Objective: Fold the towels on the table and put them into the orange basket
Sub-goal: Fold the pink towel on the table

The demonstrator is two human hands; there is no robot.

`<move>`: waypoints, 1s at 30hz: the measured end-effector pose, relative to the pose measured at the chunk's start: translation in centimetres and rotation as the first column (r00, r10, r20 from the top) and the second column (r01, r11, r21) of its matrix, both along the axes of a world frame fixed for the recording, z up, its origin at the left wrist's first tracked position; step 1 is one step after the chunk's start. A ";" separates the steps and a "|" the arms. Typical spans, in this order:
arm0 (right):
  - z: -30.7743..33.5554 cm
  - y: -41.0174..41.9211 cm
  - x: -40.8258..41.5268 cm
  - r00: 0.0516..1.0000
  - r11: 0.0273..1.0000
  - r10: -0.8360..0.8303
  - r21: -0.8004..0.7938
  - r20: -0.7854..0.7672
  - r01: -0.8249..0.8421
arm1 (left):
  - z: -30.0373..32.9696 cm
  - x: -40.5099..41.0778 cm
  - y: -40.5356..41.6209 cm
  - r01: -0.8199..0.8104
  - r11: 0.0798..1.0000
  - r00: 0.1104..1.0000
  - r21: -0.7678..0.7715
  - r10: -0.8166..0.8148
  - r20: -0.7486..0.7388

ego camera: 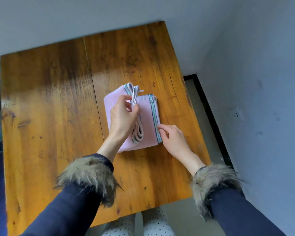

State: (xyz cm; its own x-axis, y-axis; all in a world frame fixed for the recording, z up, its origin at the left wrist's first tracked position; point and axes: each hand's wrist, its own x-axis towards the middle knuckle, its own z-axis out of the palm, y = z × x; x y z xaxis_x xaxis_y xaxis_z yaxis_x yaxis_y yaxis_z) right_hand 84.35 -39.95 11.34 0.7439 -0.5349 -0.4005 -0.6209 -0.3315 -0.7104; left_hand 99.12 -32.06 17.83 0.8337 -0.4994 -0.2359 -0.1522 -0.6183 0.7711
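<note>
A view looking down at a worn wooden desk (58, 99), its orange-brown planks glossy, scuffed and split by a long seam. Near the middle lies a soft pink towel (146, 113), partly folded into a thick rectangle, with thin blue and green stripes along its right edge. The left hand (123, 118) pinches a raised fold of the towel between thumb and fingers, lifting the stacked layers in a loop above the flat part, probably to carry that half over for the next fold. The right hand (173, 138) has its fingers curled, fingertips touching the striped edge at the lower right, seemingly to pin that side in place so the layers stay aligned. Both wrists wear dark navy sleeves with shaggy fur cuffs (90, 174). No orange basket is in view, so the towel has yet to be put away; grey walls surround the desk
</note>
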 end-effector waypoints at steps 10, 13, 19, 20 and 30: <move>-1.1 -1.5 -0.1 0.966 0.906 -0.258 0.353 0.016 0.236 | -4.3 -3.1 -3.9 0.103 0.983 0.989 0.150 -0.118 0.089; -1.0 -1.9 0.1 0.961 0.871 -0.278 0.424 0.009 0.248 | -4.8 -3.7 -4.2 0.100 0.984 0.987 0.147 -0.117 0.113; -0.8 -4.1 2.8 0.892 0.733 -0.451 0.554 -0.036 0.394 | -6.8 -4.0 -3.3 0.139 0.971 0.989 0.197 -0.146 0.024; -0.7 -4.6 3.6 0.879 0.714 -0.474 0.564 -0.046 0.415 | -6.9 -3.9 -3.2 0.156 0.967 0.986 0.201 -0.164 0.026; 0.4 -7.3 8.9 0.917 0.805 -0.386 0.523 0.099 0.282 | -6.7 -3.7 -3.2 0.128 0.985 0.985 0.115 -0.140 0.101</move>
State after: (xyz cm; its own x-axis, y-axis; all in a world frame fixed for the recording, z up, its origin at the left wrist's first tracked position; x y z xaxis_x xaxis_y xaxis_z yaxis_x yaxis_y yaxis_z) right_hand 93.21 -47.25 11.74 0.6441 -0.5365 -0.5452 -0.4633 0.2936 -0.8362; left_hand 95.44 -35.23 11.12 0.7843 -0.5851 -0.2061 -0.3186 -0.6650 0.6754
